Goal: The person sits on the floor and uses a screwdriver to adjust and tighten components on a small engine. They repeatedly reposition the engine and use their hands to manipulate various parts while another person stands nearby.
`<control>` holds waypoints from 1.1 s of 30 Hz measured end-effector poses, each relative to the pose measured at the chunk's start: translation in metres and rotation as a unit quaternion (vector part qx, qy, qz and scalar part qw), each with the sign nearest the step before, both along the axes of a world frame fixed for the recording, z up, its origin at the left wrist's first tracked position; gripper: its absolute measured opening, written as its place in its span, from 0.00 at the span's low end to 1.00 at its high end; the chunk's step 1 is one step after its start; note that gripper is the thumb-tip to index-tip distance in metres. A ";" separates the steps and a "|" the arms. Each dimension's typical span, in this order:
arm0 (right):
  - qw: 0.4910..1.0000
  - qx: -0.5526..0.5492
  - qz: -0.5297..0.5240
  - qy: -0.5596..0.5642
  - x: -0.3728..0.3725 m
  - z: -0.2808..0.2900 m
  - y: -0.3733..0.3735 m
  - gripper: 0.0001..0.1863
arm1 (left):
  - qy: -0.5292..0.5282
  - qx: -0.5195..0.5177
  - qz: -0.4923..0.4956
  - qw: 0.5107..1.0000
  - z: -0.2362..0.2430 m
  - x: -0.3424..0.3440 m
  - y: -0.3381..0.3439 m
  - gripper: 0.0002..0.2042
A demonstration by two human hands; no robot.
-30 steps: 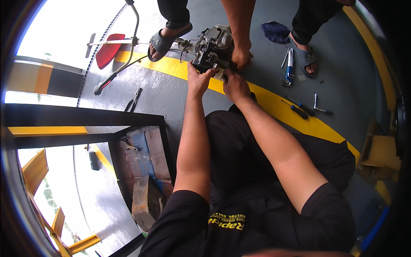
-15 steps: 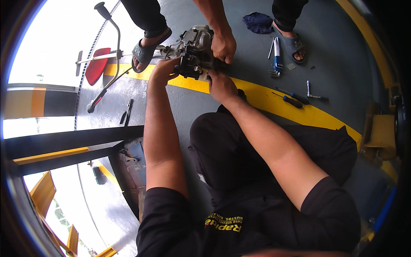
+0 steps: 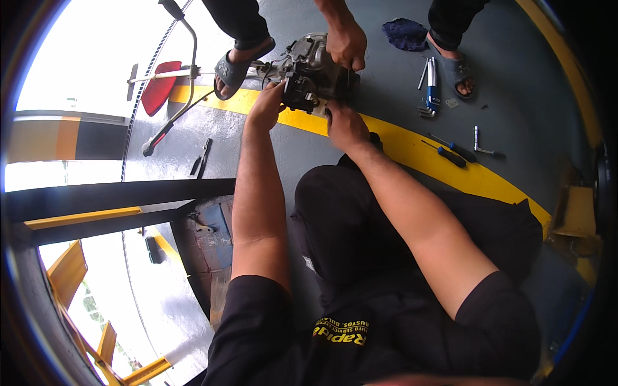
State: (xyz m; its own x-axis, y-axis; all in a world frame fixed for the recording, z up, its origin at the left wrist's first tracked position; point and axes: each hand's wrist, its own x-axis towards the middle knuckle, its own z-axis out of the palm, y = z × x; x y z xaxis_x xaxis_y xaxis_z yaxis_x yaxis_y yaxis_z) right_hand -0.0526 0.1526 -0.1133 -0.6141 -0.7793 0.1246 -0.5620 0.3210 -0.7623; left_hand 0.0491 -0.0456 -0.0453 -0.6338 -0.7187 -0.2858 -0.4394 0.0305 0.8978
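Note:
A small metal engine with black parts lies on the floor, joined to a pale shaft with bent handles and a red guard. My left hand grips the left side of the engine's black front part. My right hand is curled just below and right of that part, its fingertips against something dark I cannot make out. Above it, a co-worker's hand holds the engine's right side. That person's sandalled foot is beside the shaft.
Hex keys, two screwdrivers, a socket handle and a navy cloth lie rightward on the floor. A plier-like tool lies left. A black frame stands lower left; another sandalled foot is upper right.
My left hand has shifted from below the black part to its left side. The co-worker's hand has moved up along the engine's right side. The whole view has shifted slightly.

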 end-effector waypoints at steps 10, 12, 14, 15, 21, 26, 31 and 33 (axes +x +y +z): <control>1.000 0.008 0.016 0.017 -0.001 0.009 -0.003 0.13 | -0.046 0.034 0.038 0.998 -0.005 -0.005 -0.011 0.22; 1.000 0.017 0.018 0.003 0.001 0.010 -0.001 0.12 | -0.057 -0.011 0.012 0.998 -0.006 -0.006 -0.008 0.19; 1.000 0.012 0.023 -0.008 0.000 0.012 0.000 0.13 | -0.082 -0.062 -0.020 0.995 -0.004 -0.007 -0.007 0.16; 1.000 0.008 0.024 -0.013 0.000 0.012 0.001 0.13 | -0.104 -0.090 -0.033 0.990 -0.003 -0.008 -0.006 0.14; 0.999 -0.006 0.019 -0.027 0.000 0.011 0.002 0.13 | -0.095 -0.074 -0.059 0.991 0.003 -0.007 -0.005 0.16; 0.999 0.017 0.023 -0.039 -0.002 0.004 -0.002 0.13 | -0.133 -0.049 -0.061 0.988 0.005 -0.006 -0.012 0.15; 0.999 -0.011 0.021 -0.022 -0.001 0.002 -0.001 0.13 | -0.159 -0.253 -0.198 0.934 0.011 0.003 -0.013 0.19; 1.000 -0.015 0.011 -0.023 -0.001 0.003 0.000 0.13 | -0.160 -0.321 -0.229 0.905 0.009 0.006 -0.013 0.20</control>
State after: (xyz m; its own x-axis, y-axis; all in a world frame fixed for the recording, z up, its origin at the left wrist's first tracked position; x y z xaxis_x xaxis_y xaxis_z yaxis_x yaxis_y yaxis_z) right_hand -0.0532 0.1526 -0.1100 -0.6027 -0.7887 0.1208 -0.5333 0.2856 -0.7962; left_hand 0.0553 -0.0581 -0.0359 -0.8660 -0.4843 -0.1242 -0.4830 0.7461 0.4584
